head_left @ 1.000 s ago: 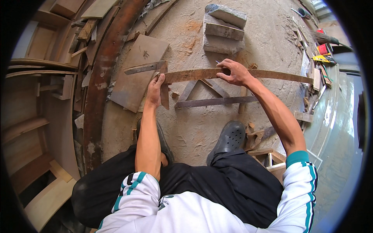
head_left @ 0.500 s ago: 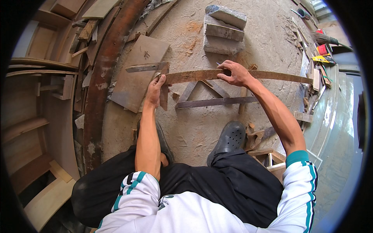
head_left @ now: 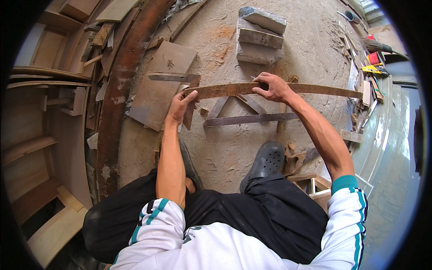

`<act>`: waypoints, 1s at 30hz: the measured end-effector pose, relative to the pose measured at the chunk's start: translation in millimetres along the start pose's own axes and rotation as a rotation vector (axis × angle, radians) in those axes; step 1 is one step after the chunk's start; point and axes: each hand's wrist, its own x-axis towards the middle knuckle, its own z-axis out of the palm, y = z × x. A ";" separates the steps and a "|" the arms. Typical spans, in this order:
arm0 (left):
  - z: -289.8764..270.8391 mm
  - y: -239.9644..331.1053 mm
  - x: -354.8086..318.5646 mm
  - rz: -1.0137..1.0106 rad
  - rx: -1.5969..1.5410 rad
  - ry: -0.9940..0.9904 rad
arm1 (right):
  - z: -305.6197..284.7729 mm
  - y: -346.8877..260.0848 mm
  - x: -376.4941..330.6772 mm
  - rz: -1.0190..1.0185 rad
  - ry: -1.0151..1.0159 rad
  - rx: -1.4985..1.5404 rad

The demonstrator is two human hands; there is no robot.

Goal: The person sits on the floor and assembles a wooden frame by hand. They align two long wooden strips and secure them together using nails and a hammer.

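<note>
Floor (head_left: 218, 166): rough, grey-brown, scattered with wood pieces
Brown beam (head_left: 112, 103): runs along the left side, its surface worn
Flat board (head_left: 150, 96): lies on the floor near the left hand
Wooden strip (head_left: 225, 91): spans from the left hand rightward, passing above the triangular frame (head_left: 249, 119)
Left hand (head_left: 179, 107): grips the strip's left end, thumb on top
Right hand (head_left: 274, 87): fingers and thumb curled narrowly at the strip's middle
Pale tip (head_left: 254, 78): shows at the right fingers, too small to identify
</note>
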 end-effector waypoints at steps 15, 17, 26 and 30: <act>7.2 -0.3 -0.3 -0.004 -0.077 0.045 | -1.3 4.9 5.5 -0.022 -0.010 0.080; 2.6 -4.7 0.1 -0.013 -0.083 0.049 | -1.7 7.4 5.0 -0.004 -0.018 0.093; -2.6 -4.5 -1.3 -0.025 -0.044 0.067 | -0.7 27.2 -8.3 0.053 -0.003 0.039; -6.1 -7.3 -0.4 -0.049 -0.023 0.070 | -0.4 27.3 -8.4 0.082 -0.018 0.008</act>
